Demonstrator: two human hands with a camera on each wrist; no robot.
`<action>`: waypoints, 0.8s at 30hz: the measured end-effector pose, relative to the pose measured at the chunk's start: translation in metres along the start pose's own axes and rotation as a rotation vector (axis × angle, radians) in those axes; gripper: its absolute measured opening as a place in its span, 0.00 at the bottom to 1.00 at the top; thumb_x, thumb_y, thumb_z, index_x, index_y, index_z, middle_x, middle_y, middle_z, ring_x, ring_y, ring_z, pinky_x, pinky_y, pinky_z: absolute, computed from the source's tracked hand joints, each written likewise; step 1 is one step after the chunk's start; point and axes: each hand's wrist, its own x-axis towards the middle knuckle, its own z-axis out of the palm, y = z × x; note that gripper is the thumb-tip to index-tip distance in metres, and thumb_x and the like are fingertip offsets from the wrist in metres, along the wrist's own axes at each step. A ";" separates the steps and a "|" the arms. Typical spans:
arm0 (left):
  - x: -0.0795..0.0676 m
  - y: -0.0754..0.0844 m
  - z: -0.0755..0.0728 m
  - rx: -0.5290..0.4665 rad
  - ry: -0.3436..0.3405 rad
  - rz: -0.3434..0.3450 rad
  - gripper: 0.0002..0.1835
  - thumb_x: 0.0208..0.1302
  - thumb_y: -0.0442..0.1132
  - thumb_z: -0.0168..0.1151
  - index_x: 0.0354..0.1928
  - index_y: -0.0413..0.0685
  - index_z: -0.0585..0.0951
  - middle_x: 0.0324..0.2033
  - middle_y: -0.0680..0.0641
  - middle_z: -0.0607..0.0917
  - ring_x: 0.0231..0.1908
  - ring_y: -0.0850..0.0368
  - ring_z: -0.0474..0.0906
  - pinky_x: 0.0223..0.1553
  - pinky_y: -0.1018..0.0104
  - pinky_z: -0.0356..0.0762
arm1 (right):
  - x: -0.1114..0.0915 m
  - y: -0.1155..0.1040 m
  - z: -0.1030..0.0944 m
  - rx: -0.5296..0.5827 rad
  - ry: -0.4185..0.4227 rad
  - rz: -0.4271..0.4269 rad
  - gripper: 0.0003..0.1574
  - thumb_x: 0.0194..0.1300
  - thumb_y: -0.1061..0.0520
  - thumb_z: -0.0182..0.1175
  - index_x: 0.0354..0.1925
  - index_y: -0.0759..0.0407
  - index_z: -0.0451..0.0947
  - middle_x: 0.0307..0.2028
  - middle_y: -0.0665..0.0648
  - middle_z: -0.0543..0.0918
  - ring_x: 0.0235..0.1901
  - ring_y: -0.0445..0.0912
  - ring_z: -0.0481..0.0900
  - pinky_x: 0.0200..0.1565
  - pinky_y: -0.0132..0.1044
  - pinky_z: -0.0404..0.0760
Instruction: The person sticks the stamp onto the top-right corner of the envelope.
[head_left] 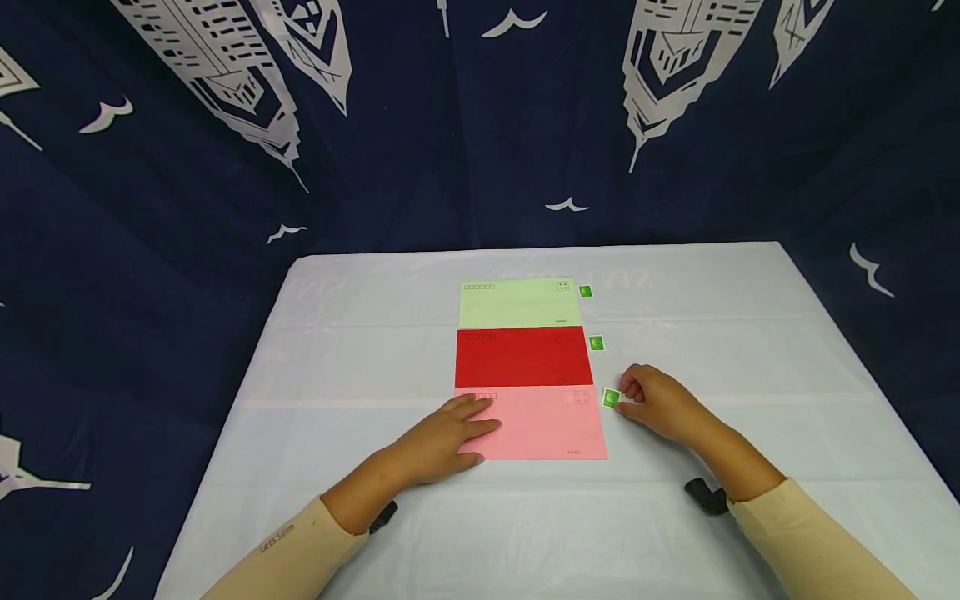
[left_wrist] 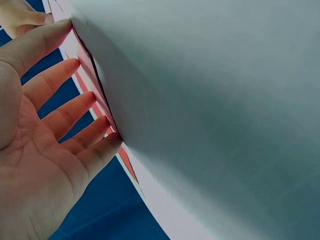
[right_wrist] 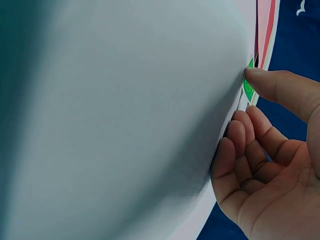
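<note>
A pink envelope lies nearest me, with a red envelope and a light green envelope lined up beyond it. My left hand rests on the pink envelope's left end, its fingers spread and fairly straight. Just off the pink envelope's right edge, my right hand pinches a small green stamp at its right side. The thumb tip presses the stamp in the right wrist view, the index fingertip sits at its edge and the other fingers curl in.
Two more green stamps lie in line to the right of the red and light green envelopes. White cloth covers the table. A dark blue patterned curtain hangs behind its far edge.
</note>
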 end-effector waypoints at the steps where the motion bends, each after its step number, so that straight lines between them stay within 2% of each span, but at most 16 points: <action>1: 0.000 0.000 0.000 0.001 -0.001 -0.001 0.29 0.70 0.44 0.63 0.72 0.52 0.73 0.77 0.43 0.64 0.77 0.39 0.56 0.76 0.47 0.60 | 0.000 0.000 0.000 0.001 0.001 -0.001 0.14 0.61 0.60 0.70 0.41 0.62 0.75 0.34 0.54 0.77 0.37 0.46 0.74 0.38 0.32 0.75; 11: 0.000 0.001 0.000 -0.008 -0.007 -0.011 0.29 0.71 0.44 0.63 0.72 0.52 0.72 0.77 0.44 0.64 0.78 0.40 0.55 0.76 0.47 0.60 | -0.001 0.002 0.000 0.013 0.027 -0.034 0.07 0.64 0.63 0.64 0.38 0.61 0.74 0.31 0.53 0.77 0.34 0.44 0.73 0.35 0.30 0.74; 19: -0.001 0.004 -0.003 -0.004 -0.010 -0.009 0.29 0.70 0.44 0.63 0.72 0.52 0.73 0.76 0.43 0.64 0.77 0.40 0.56 0.76 0.46 0.60 | -0.001 0.002 0.002 -0.001 0.051 -0.050 0.05 0.66 0.64 0.63 0.36 0.61 0.74 0.30 0.53 0.76 0.32 0.43 0.72 0.33 0.30 0.72; 24: -0.002 0.006 -0.005 -0.007 -0.013 -0.010 0.29 0.70 0.44 0.63 0.72 0.51 0.73 0.76 0.42 0.65 0.77 0.40 0.56 0.77 0.45 0.59 | -0.002 0.002 0.000 0.028 0.044 -0.046 0.05 0.67 0.63 0.63 0.35 0.60 0.75 0.29 0.53 0.76 0.32 0.44 0.72 0.33 0.30 0.72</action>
